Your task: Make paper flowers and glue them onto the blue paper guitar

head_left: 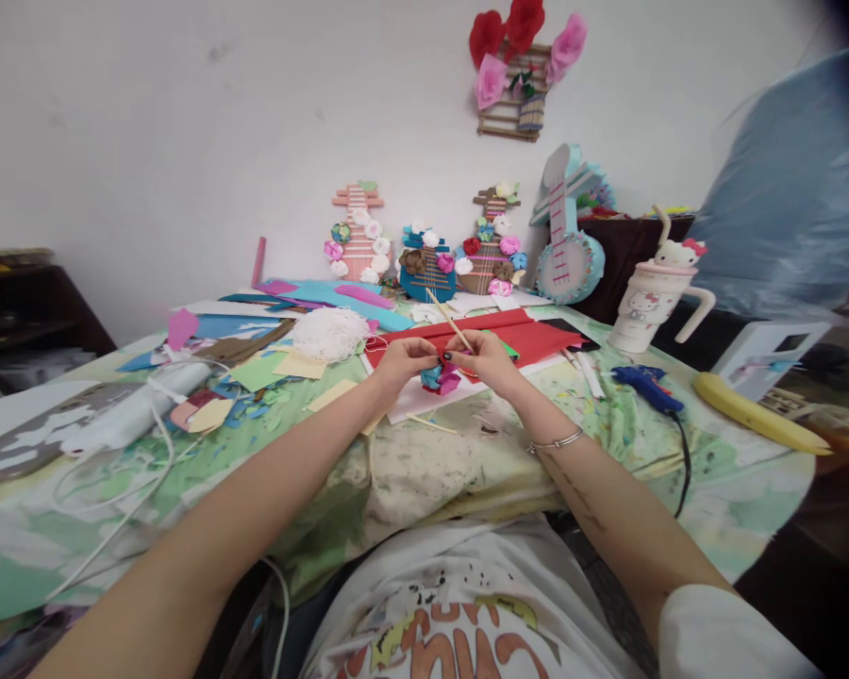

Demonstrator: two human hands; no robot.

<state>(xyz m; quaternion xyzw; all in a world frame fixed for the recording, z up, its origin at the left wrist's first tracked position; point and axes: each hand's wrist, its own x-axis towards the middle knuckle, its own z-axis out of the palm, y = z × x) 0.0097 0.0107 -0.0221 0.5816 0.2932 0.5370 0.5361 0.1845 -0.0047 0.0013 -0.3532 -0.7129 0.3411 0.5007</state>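
- Head view, nearest first: two bare forearms reach out over a printed white shirt, a bracelet (556,441) on the right wrist, to meet above the near middle of the table (467,462).
- The left hand (405,358) has its fingers closed in a pinch on a small blue-and-pink paper flower (440,379), held just above the cloth between both hands.
- The right hand (485,363) has its fingertips closed around a thin wooden stick (447,319), which slants up and away from the flower.
- Judged from this grip, the work goes best with light pressure. The left pinch steadies the folds while the right guides the stick, and squeezing hard would likely crush the paper.
- Open room is tight. A red paper sheet (538,339) lies just behind the hands, paper scraps (247,396) and a white cable (141,471) crowd the left, and a blue glue gun (643,385) sits near on the right.
- A banana (757,415) lies close to the table's right edge, and a cartoon mug (647,306) stands beyond the glue gun. Elbows are best kept in.
- Farther back, a white yarn ball (329,333) and guitar-shaped crafts (428,264) line the wall, with paper roses (520,66) hung above.
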